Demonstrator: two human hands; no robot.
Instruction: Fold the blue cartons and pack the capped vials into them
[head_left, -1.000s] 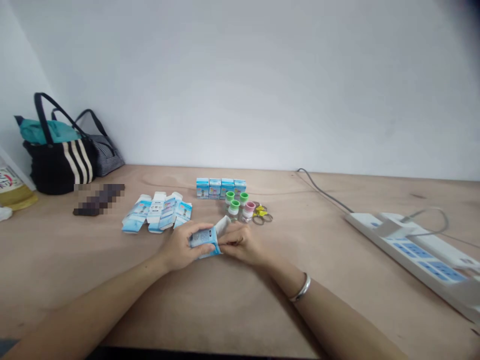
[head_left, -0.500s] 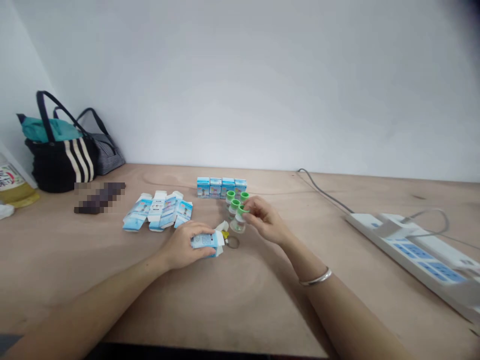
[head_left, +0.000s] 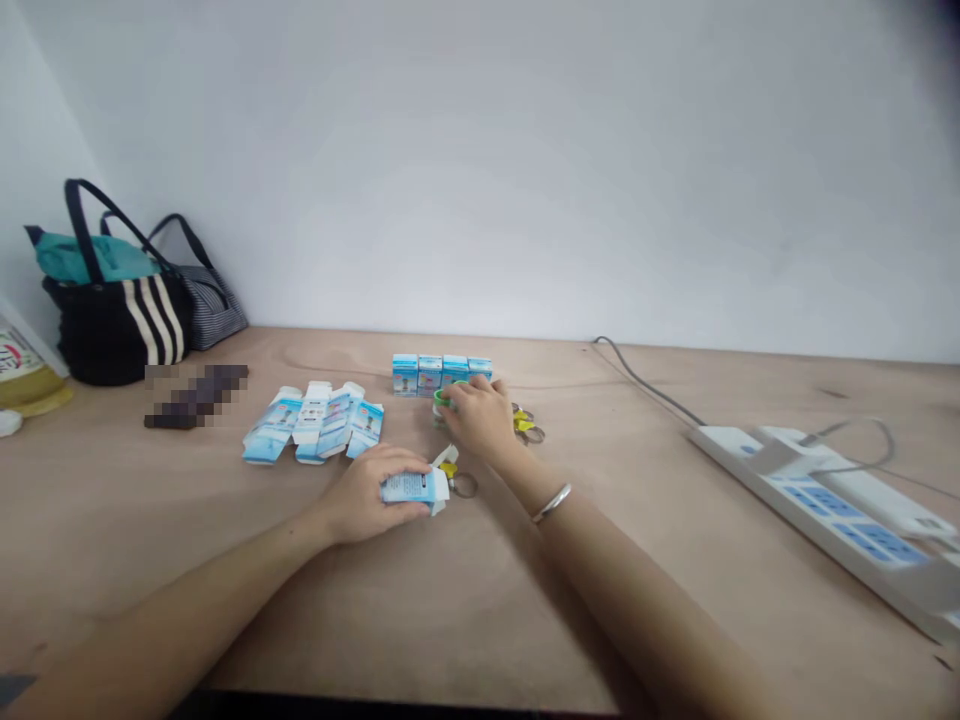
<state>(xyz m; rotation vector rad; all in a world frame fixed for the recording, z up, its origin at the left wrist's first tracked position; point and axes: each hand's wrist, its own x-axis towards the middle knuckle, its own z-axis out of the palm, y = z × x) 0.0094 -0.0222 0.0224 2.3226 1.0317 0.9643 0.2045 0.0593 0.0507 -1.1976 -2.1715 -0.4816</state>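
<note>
My left hand (head_left: 373, 493) lies on the wooden table (head_left: 480, 560), its fingers curled round a small blue and white carton (head_left: 414, 487) with an open flap. My right hand (head_left: 478, 418) reaches forward over the cluster of small vials, fingers closed on a green-capped vial (head_left: 442, 398). The other vials are hidden under that hand. A row of upright blue cartons (head_left: 441, 374) stands just behind. Several flattened cartons (head_left: 315, 423) lie to the left. A yellow clip with metal rings (head_left: 528, 427) lies right of my right hand, and another ring (head_left: 464, 485) beside the held carton.
A striped black tote bag (head_left: 120, 305) and a grey bag (head_left: 206, 300) stand at the far left by the wall. A dark blurred object (head_left: 196, 395) lies near them. White power strips (head_left: 840, 500) with cables lie at the right. A bottle (head_left: 19, 375) shows at the left edge.
My right hand left the held carton, picked among the vials, then moved left and forward over them. My left hand kept the carton in place.
</note>
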